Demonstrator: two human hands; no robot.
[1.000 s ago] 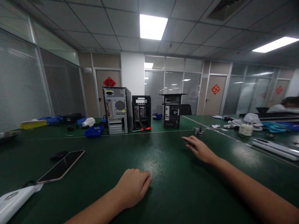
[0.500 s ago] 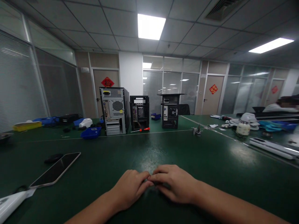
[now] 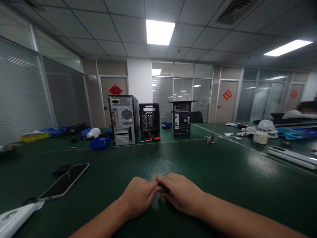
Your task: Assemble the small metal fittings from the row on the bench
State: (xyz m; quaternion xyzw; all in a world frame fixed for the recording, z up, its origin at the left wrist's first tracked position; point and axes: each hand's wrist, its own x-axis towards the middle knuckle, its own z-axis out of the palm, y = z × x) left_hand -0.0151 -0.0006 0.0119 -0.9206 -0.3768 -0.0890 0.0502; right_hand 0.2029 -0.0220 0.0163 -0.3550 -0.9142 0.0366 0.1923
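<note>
Close in front of me, my left hand and my right hand meet fingertip to fingertip just over the green table. Between them shows a small dark object, mostly covered by the fingers, so its kind is unclear. My left hand is closed, thumb and forefinger pinching at its left side. The right fingers curl over it from the other side, with the thumb below.
A phone lies at left beside a dark mouse-like object and a white device. Computer cases stand farther back, a red-handled screwdriver before them. Small metal parts and a white bar-shaped device are at right.
My right hand's fingers have shifted slightly left and up against the left fingertips. More of the small dark object shows between the hands. The whole view has tilted a little.
</note>
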